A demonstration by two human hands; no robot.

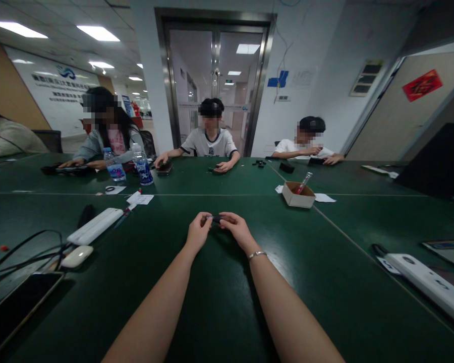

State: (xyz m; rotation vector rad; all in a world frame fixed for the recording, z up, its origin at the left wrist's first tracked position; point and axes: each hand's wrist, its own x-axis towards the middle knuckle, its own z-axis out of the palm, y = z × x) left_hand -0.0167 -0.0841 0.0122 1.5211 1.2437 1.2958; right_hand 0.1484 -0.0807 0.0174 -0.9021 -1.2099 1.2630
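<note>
Both my hands meet over the middle of the green table (pixel 227 292), close to its surface. Between them is a small, dark, elongated object (pixel 216 219), too small to name. My left hand (pixel 199 229) pinches its left end between thumb and fingers. At the other end, my right hand (pixel 237 228) grips it with thumb and fingertips, and a silver bracelet (pixel 258 254) circles that wrist. Parts of the dark object are hidden behind my fingers.
At left lie a white power bank (pixel 95 227), a white rounded case (pixel 77 256), cables and a phone (pixel 20 307). Two bottles (pixel 143 165) stand beyond. A small box (pixel 298 195) sits ahead right, a white device (pixel 431 282) at right. Several people sit opposite.
</note>
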